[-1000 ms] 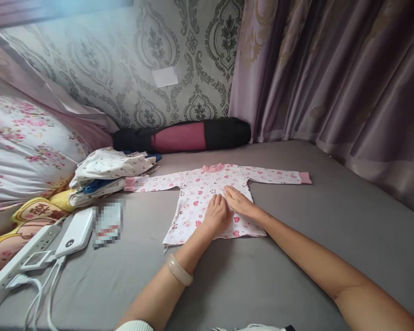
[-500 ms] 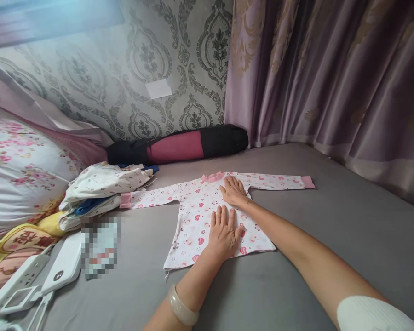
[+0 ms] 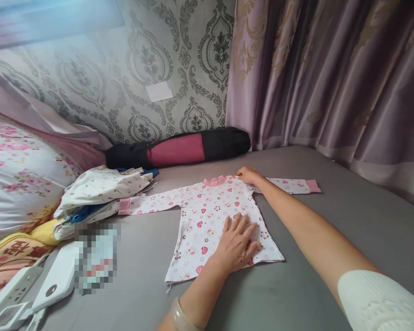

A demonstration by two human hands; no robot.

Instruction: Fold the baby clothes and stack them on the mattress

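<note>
1. The baby shirt (image 3: pixel 214 216) lies flat on the grey bed sheet (image 3: pixel 331 230), sleeves spread to both sides.
2. The left hand (image 3: pixel 238 246) rests palm down on the lower body of the shirt, fingers (image 3: pixel 239 225) spread and straight, gripping nothing; the hem lies just behind the palm.
3. The right hand (image 3: pixel 248 174) sits at the shirt's shoulder, beside the pink collar; the sleeve extends beyond its fingertips. Whether it pinches cloth cannot be told.
4. A pile of clothes (image 3: pixel 100 193) lies well apart, past the far sleeve cuff.
</note>
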